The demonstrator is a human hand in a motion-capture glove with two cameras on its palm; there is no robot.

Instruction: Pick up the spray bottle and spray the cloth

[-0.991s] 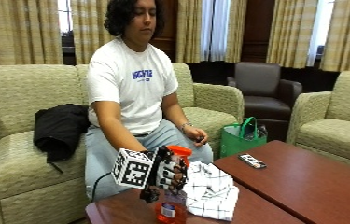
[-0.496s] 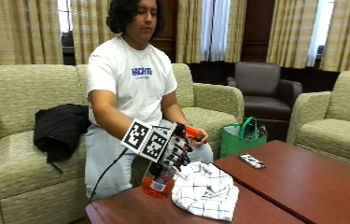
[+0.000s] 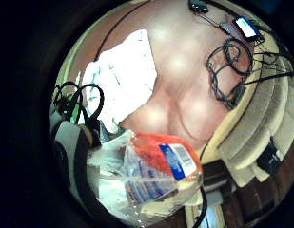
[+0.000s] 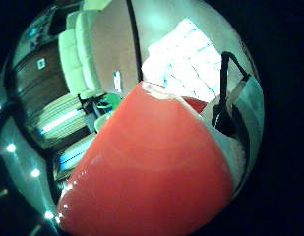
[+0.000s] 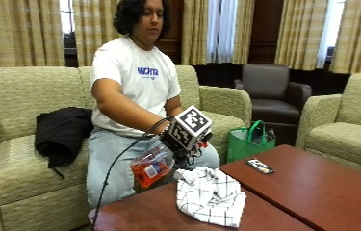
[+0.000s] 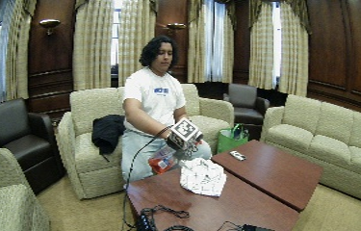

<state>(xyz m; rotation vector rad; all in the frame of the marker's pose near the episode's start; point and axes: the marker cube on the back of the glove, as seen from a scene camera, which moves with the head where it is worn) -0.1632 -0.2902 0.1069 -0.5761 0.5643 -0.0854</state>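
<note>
on wooden table [image 5: 308, 192]: cloth [image 5: 209, 195] | hands [image 5: 183, 144] grasping spray bottle [image 5: 152, 166] | sofas around

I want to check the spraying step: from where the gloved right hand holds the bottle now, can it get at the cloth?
Probably yes. The right hand holds the spray bottle tilted, lifted off the table, just above and beside the checked cloth. Nothing stands between them. Where the nozzle points cannot be seen.

A clear plastic spray bottle [image 5: 152, 166] with orange liquid and what looks like a blue-and-white label sits in the black-gloved right hand [image 5: 181, 147] above a white cloth with a thin dark grid check [image 5: 209, 195] on the reddish-brown wooden table [image 5: 308, 187].
</note>
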